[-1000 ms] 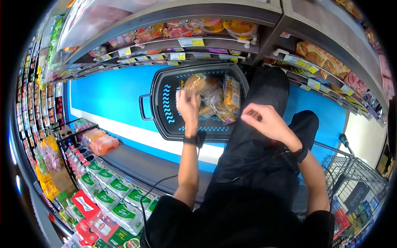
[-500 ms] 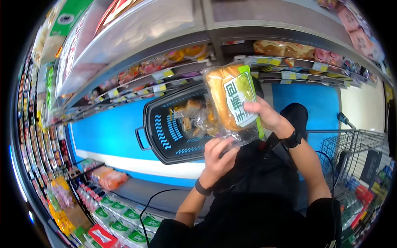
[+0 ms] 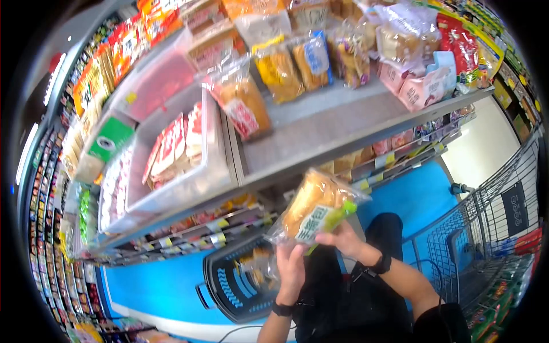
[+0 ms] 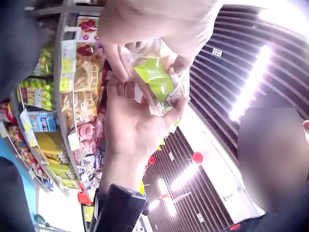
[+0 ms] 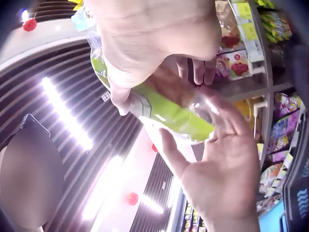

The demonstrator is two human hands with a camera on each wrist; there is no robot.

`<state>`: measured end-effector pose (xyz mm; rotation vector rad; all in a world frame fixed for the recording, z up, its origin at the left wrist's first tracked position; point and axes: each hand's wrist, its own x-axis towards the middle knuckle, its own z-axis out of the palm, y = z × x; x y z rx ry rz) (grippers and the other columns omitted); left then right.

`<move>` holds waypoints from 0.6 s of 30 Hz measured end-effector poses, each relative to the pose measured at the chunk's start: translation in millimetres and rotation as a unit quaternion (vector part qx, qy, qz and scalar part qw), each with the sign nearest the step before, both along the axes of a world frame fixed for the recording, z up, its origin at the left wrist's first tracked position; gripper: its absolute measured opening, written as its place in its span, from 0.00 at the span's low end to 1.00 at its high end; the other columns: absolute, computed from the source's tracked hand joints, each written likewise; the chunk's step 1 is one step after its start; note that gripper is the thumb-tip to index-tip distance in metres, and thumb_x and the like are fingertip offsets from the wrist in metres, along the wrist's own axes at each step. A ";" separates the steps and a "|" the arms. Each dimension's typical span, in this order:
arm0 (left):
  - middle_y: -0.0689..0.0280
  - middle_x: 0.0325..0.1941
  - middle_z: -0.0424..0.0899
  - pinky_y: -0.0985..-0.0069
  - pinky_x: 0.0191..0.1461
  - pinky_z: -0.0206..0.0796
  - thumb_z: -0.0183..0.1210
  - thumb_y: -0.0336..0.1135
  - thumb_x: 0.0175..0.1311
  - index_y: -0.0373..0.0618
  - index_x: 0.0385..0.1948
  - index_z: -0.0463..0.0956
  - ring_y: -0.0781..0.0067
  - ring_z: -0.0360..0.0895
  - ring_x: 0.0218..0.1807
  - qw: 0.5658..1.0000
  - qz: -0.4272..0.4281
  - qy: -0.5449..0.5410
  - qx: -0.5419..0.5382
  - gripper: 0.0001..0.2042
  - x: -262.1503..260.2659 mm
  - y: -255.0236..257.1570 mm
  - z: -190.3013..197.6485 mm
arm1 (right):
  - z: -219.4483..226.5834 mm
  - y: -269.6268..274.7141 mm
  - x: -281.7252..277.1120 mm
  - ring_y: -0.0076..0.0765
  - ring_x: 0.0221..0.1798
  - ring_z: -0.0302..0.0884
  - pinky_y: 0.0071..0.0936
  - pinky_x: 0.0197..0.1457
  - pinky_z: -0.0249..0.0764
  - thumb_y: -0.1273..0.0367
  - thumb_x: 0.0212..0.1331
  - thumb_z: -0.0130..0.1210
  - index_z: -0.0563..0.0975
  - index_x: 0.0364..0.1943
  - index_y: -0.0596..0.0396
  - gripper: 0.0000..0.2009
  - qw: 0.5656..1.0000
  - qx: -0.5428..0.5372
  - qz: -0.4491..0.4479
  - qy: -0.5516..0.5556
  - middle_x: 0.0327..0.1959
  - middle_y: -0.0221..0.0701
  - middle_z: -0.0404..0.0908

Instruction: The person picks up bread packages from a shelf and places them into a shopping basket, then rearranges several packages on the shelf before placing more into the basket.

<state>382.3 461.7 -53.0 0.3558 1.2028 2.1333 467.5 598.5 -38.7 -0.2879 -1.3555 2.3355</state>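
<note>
A clear bag of bread rolls [image 3: 315, 203] with a green and white label is held up in front of the shelf, tilted, in the head view. My right hand [image 3: 347, 239] grips its lower right side, thumb over the label. At the bag's lower left end, my left hand [image 3: 290, 270] holds the plastic between thumb and fingers. The right wrist view shows the left hand [image 5: 219, 169] with its thumb and fingers on either side of the green end. Below and left, a black shopping basket [image 3: 237, 312] on the floor contains several wrapped packs [image 3: 257, 268], partly hidden.
A grey shelf [image 3: 320, 128] carries packaged breads [image 3: 243, 108] and a clear plastic bin [image 3: 214, 166] of red and white packs. Lower racks of snacks run beneath its edge. A wire shopping cart [image 3: 452, 251] stands at the right, over blue flooring [image 3: 154, 286].
The right hand was empty, then held the bread bag over the basket; the bag is now farther right, at the shelf's front. The left hand left the basket and holds the bag. The head view tilted up.
</note>
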 end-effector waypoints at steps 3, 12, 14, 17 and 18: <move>0.59 0.54 0.75 0.72 0.33 0.76 0.66 0.47 0.55 0.41 0.64 0.57 0.65 0.80 0.46 0.999 -0.047 0.006 0.026 0.38 -12.9 8.0 29.3 | 8.1 18.7 12.8 0.29 0.60 0.70 0.30 0.64 0.67 0.69 0.53 0.67 0.70 0.59 0.57 0.28 0.999 0.033 0.034 0.016 0.57 0.31 0.75; 0.62 0.35 0.81 0.84 0.23 0.67 0.58 0.35 0.64 0.44 0.54 0.62 0.76 0.78 0.27 0.990 -0.110 0.066 -0.055 0.20 -44.7 37.1 89.9 | 59.9 89.6 51.6 0.30 0.57 0.74 0.28 0.62 0.69 0.63 0.68 0.52 0.63 0.66 0.56 0.25 0.999 -0.027 -0.008 0.038 0.56 0.38 0.76; 0.61 0.36 0.81 0.84 0.24 0.68 0.58 0.34 0.64 0.43 0.52 0.63 0.75 0.78 0.26 0.984 -0.136 0.084 -0.079 0.18 -42.7 49.3 100.4 | 74.0 95.3 58.3 0.31 0.57 0.75 0.28 0.61 0.69 0.61 0.70 0.48 0.64 0.65 0.56 0.23 0.996 -0.091 0.000 0.013 0.54 0.41 0.77; 0.63 0.33 0.80 0.79 0.20 0.71 0.56 0.34 0.65 0.41 0.52 0.64 0.74 0.79 0.25 0.976 -0.131 0.148 -0.092 0.17 -44.7 69.7 120.0 | 81.8 100.7 66.4 0.30 0.56 0.75 0.26 0.60 0.69 0.61 0.68 0.50 0.65 0.63 0.56 0.24 0.995 -0.091 0.017 0.041 0.52 0.40 0.78; 0.62 0.33 0.80 0.78 0.20 0.72 0.57 0.34 0.65 0.40 0.52 0.64 0.73 0.79 0.25 0.970 -0.147 0.160 -0.104 0.17 -49.0 74.2 128.1 | 83.6 103.4 69.8 0.30 0.56 0.75 0.26 0.60 0.69 0.61 0.68 0.50 0.65 0.63 0.56 0.24 0.995 -0.091 0.022 0.043 0.52 0.40 0.78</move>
